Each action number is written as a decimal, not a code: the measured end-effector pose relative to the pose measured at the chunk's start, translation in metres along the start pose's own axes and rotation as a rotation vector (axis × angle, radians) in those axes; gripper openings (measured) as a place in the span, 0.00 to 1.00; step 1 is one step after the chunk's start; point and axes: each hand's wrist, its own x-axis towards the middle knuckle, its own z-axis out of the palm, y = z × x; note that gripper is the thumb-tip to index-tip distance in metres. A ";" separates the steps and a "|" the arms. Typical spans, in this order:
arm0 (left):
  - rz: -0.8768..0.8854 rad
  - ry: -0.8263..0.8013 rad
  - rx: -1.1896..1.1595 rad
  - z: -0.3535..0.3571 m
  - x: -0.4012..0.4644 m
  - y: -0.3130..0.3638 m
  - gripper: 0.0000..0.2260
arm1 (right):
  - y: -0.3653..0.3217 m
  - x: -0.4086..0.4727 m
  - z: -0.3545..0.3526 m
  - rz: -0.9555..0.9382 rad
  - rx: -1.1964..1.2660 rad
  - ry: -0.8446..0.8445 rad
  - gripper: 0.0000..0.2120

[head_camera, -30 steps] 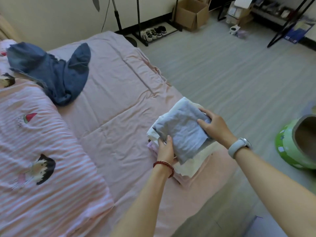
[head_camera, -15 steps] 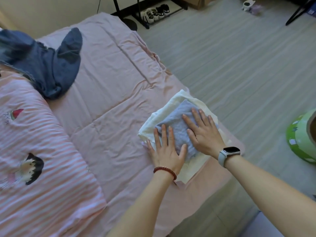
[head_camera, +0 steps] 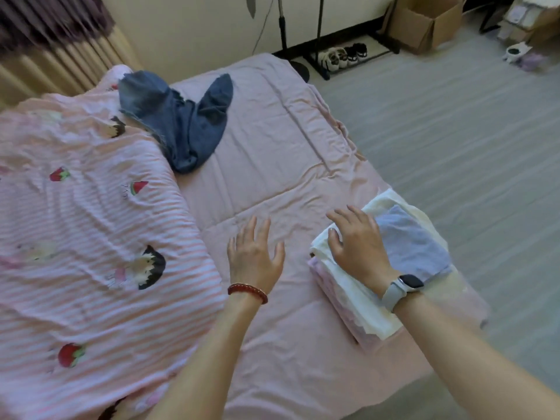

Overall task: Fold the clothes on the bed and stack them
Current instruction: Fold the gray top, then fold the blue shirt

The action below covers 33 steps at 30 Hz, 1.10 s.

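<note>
Folded stack [head_camera: 357, 301] sits at the bed's [head_camera: 272, 153] right edge, long axis running near-left to far-right. Right hand [head_camera: 354, 241] flat on it, fingers straight; left hand [head_camera: 254, 256] spread, gripping nothing. Jeans [head_camera: 181, 125] unfolded, legs pointing away.

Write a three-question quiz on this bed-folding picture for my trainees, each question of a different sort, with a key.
1. True or false: the left hand grips the blue jeans.
2. Multiple choice: what lies on top of the stack at the bed's edge? A. a grey-blue folded cloth B. a striped quilt C. a shoe
3. Fill in: the right hand is over the ______ of folded clothes.

Key
1. False: the left hand is open over the pink sheet, far from the jeans.
2. A: the grey-blue folded cloth tops the stack.
3. stack
</note>
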 end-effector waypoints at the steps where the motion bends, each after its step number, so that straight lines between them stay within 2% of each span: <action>1: -0.054 0.048 -0.011 -0.023 -0.006 -0.027 0.25 | -0.028 0.004 0.005 -0.012 0.070 -0.010 0.18; 5: -0.337 0.184 -0.029 -0.110 -0.064 -0.141 0.16 | -0.153 0.003 0.045 -0.060 0.261 -0.146 0.15; 10: -0.669 0.272 -0.042 -0.184 -0.158 -0.283 0.17 | -0.313 -0.022 0.111 -0.269 0.275 -0.457 0.15; 13: -0.776 0.273 -0.096 -0.220 -0.195 -0.368 0.17 | -0.406 -0.036 0.150 -0.347 0.287 -0.540 0.17; 18: -0.814 0.153 -0.108 -0.256 -0.216 -0.521 0.18 | -0.547 -0.044 0.233 -0.369 0.247 -0.631 0.18; 25: -0.889 -0.092 -0.014 -0.250 -0.204 -0.685 0.29 | -0.677 -0.010 0.346 -0.438 0.122 -0.682 0.21; 27: -0.912 -0.159 0.026 -0.230 -0.199 -0.719 0.34 | -0.700 0.003 0.381 -0.464 0.087 -0.661 0.22; 30: -0.957 -0.155 0.003 -0.193 -0.201 -0.762 0.45 | -0.730 0.025 0.434 -0.569 0.030 -0.616 0.25; 33: -0.929 -0.257 0.048 -0.157 -0.221 -0.792 0.44 | -0.753 0.043 0.482 -0.647 -0.016 -0.565 0.30</action>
